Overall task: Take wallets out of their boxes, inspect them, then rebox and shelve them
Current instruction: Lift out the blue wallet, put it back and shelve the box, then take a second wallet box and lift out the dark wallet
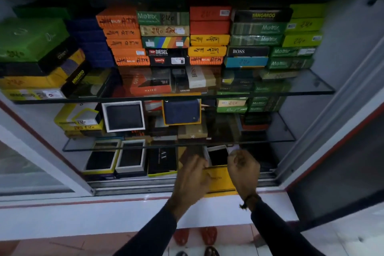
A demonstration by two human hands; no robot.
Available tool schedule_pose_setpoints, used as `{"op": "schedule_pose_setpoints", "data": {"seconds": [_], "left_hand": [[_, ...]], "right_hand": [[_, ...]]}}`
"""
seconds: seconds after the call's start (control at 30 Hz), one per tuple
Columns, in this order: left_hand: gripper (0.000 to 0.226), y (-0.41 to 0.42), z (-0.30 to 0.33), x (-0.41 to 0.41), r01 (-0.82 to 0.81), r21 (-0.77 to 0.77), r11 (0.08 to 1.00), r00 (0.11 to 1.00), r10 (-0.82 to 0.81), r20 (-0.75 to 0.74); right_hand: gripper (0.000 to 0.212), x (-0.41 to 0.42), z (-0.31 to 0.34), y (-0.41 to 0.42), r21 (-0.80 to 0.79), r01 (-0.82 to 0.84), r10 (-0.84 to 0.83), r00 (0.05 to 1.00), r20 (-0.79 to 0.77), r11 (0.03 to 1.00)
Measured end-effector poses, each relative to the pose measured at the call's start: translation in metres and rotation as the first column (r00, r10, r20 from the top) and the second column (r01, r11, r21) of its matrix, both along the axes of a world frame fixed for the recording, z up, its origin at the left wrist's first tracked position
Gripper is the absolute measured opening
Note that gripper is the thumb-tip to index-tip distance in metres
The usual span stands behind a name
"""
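Right now my left hand [192, 174] and right hand [243, 167] are both curled around the flat yellow wallet box [220, 178], held at the cabinet's bottom shelf lip. Just above them hangs the lower glass shelf [278, 140]; lifting carelessly could knock it, or nudge the open white-rimmed box [218, 155] behind.

Red sandals [195, 235] rest on the tiled floor [62, 245].

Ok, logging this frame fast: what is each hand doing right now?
Left hand: closed on the yellow box.
Right hand: fist closed at the box; what it grips cannot be told.
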State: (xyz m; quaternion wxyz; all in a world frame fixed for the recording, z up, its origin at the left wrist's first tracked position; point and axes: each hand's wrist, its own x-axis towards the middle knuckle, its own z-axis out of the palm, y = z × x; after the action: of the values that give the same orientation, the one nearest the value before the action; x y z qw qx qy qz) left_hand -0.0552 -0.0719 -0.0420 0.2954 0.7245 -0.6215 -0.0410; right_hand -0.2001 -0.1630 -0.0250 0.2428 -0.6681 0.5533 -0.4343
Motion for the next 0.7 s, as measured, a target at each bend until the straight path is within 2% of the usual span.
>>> {"op": "schedule_pose_setpoints", "data": {"seconds": [0.07,0.1,0.13,0.2,0.27,0.33,0.43,0.5,0.53,0.6,0.63,0.7], "left_hand": [[0.067,-0.014,-0.019,-0.019,0.116,0.288,0.950,0.985,-0.148,0.093],[0.087,-0.023,-0.027,-0.026,0.124,0.397,0.910,0.975,-0.187,0.124],[0.103,-0.031,-0.034,-0.031,0.121,0.469,0.875,0.965,-0.215,0.151],[0.120,-0.046,-0.046,-0.038,0.119,0.549,0.828,0.945,-0.265,0.194],[0.123,-0.057,-0.049,-0.041,0.111,0.560,0.821,0.940,-0.270,0.210],[0.124,-0.060,-0.048,-0.038,0.126,0.527,0.840,0.961,-0.234,0.144],[0.128,-0.059,-0.037,-0.025,0.177,0.459,0.871,0.982,-0.185,-0.027],[0.128,-0.054,-0.023,-0.013,0.195,0.393,0.899,0.975,-0.133,-0.179],[0.126,-0.050,-0.016,-0.006,0.207,0.361,0.909,0.958,-0.114,-0.262],[0.123,-0.037,-0.006,0.016,0.245,0.284,0.927,0.896,-0.104,-0.432],[0.122,-0.029,-0.006,0.027,0.275,0.252,0.928,0.848,-0.111,-0.518],[0.120,-0.007,-0.005,0.055,0.274,0.280,0.920,0.770,-0.036,-0.637]], "right_hand": [[0.007,-0.016,-0.029,-0.001,0.275,0.025,-0.012,0.999,-0.051,0.961],[0.014,-0.022,-0.038,-0.003,0.450,0.027,0.008,0.997,-0.074,0.892],[0.017,-0.025,-0.047,-0.003,0.607,0.012,0.022,0.999,-0.048,0.794],[0.017,-0.033,-0.055,-0.003,0.769,-0.079,-0.036,0.991,0.131,0.635],[0.018,-0.039,-0.050,-0.005,0.791,-0.153,-0.023,0.978,0.207,0.592],[0.017,-0.040,-0.048,-0.008,0.803,-0.223,0.052,0.971,0.234,0.553],[0.022,-0.038,-0.052,-0.015,0.820,-0.245,0.049,0.965,0.258,0.518],[0.019,-0.033,-0.058,-0.016,0.800,-0.213,0.053,0.973,0.223,0.561],[0.015,-0.033,-0.059,-0.017,0.781,-0.171,0.064,0.984,0.166,0.601],[0.022,-0.033,-0.072,-0.021,0.764,-0.062,0.073,0.997,0.019,0.642],[0.022,-0.037,-0.079,-0.023,0.771,-0.015,0.044,0.999,-0.017,0.637],[0.016,-0.036,-0.099,-0.029,0.776,-0.038,0.046,0.999,0.012,0.629]]}}
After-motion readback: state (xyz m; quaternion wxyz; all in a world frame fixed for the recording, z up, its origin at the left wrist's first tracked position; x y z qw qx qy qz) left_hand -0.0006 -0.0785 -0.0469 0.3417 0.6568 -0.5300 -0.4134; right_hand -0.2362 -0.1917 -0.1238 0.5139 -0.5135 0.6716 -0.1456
